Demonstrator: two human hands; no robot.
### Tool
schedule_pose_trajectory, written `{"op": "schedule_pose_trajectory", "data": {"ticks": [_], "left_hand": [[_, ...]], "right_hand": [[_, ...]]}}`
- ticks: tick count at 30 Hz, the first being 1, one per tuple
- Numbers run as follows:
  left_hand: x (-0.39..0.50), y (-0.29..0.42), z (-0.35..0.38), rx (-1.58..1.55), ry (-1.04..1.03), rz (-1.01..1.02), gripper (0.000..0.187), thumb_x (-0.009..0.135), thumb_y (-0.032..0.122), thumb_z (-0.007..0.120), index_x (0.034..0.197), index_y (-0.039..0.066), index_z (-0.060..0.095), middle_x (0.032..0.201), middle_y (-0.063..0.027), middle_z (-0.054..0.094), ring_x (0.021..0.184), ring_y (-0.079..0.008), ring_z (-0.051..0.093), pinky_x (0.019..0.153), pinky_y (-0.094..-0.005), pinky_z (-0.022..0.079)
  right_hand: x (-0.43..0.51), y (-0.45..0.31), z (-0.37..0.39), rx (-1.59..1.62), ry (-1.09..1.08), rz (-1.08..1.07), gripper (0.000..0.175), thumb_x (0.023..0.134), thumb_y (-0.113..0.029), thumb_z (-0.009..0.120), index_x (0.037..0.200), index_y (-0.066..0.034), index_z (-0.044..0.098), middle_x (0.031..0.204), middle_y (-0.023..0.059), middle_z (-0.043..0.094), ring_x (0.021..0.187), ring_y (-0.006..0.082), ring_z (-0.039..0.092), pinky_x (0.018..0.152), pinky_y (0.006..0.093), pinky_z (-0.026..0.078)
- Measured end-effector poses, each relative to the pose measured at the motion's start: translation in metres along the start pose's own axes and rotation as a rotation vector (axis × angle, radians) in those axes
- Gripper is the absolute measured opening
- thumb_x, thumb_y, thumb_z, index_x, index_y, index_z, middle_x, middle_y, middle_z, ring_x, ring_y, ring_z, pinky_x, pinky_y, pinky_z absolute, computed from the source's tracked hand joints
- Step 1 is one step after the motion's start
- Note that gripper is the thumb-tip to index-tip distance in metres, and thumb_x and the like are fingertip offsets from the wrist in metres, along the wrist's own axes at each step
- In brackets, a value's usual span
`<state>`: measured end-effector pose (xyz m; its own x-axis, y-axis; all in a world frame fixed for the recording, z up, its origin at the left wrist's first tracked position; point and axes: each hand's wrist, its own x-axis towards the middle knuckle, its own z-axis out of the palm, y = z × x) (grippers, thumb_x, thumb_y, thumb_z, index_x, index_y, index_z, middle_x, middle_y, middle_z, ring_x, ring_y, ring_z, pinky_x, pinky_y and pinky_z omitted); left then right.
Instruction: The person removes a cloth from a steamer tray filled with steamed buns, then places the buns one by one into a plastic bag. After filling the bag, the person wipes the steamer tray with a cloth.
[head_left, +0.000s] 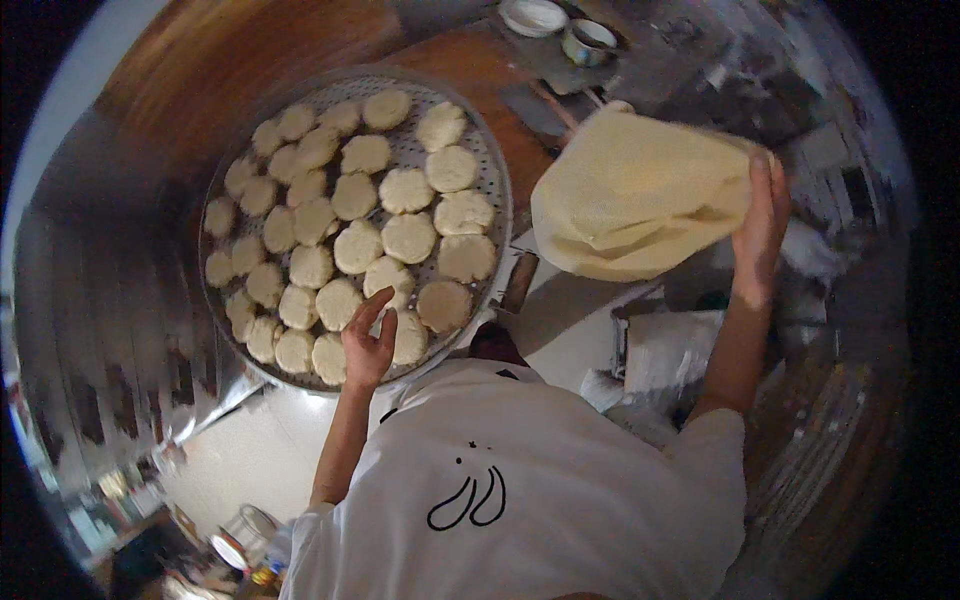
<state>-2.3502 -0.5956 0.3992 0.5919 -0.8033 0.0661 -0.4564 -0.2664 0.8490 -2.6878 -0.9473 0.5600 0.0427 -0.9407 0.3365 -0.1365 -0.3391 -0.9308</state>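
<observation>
My right hand (763, 202) grips the edge of a pale yellow cloth (637, 195), which hangs bunched and folded to the right of a big round perforated metal tray (504, 176). Many flat, round pieces of pale dough (406, 238) lie on the tray, some overlapping. Over the tray's near edge is my left hand (370, 337), fingers apart, beside a dough round (340, 304) and partly covering others. Whether its fingertips touch the dough I cannot tell. It holds nothing.
A white bowl (532, 16) and a metal pot or cup (589, 41) stand at the top, beyond a wooden surface (450, 64). Pale floor (240, 450) shows at lower left, near a cluttered area with a round basket-like container (251, 525). The right side is cluttered and blurred.
</observation>
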Motion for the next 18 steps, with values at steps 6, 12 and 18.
{"op": "schedule_pose_trajectory", "data": {"ticks": [6, 12, 18], "left_hand": [[-0.032, -0.012, -0.024, 0.086, 0.152, -0.050, 0.028, 0.083, 0.003, 0.059, 0.110, 0.005, 0.065, 0.114, -0.0144, 0.064, 0.107, -0.0316, 0.060, 0.091, -0.0368, 0.048], [-0.072, -0.032, -0.041, 0.079, 0.341, -0.155, 0.035, 0.079, 0.003, 0.062, 0.113, 0.006, 0.063, 0.124, -0.0161, 0.058, 0.116, -0.0326, 0.055, 0.097, -0.0387, 0.045], [-0.108, -0.063, -0.050, 0.516, 0.402, -0.291, 0.056, 0.073, 0.012, 0.067, 0.126, 0.006, 0.050, 0.138, -0.0202, 0.041, 0.128, -0.0388, 0.038, 0.105, -0.0499, 0.033]], "right_hand": [[0.108, 0.038, 0.137, -0.008, -0.187, -0.184, 0.027, 0.088, -0.021, 0.064, 0.106, -0.0008, 0.060, 0.099, 0.0060, 0.065, 0.088, 0.0148, 0.058, 0.082, 0.0288, 0.046], [0.112, 0.164, 0.207, -1.034, -0.830, -0.167, 0.052, 0.081, -0.023, 0.068, 0.127, -0.0075, 0.051, 0.126, 0.0195, 0.052, 0.116, 0.0347, 0.051, 0.093, 0.0420, 0.044], [0.020, 0.182, 0.254, -0.848, -0.839, -0.289, 0.074, 0.084, -0.035, 0.065, 0.144, -0.0081, 0.029, 0.143, 0.0200, 0.036, 0.134, 0.0378, 0.031, 0.108, 0.0481, 0.030]]}}
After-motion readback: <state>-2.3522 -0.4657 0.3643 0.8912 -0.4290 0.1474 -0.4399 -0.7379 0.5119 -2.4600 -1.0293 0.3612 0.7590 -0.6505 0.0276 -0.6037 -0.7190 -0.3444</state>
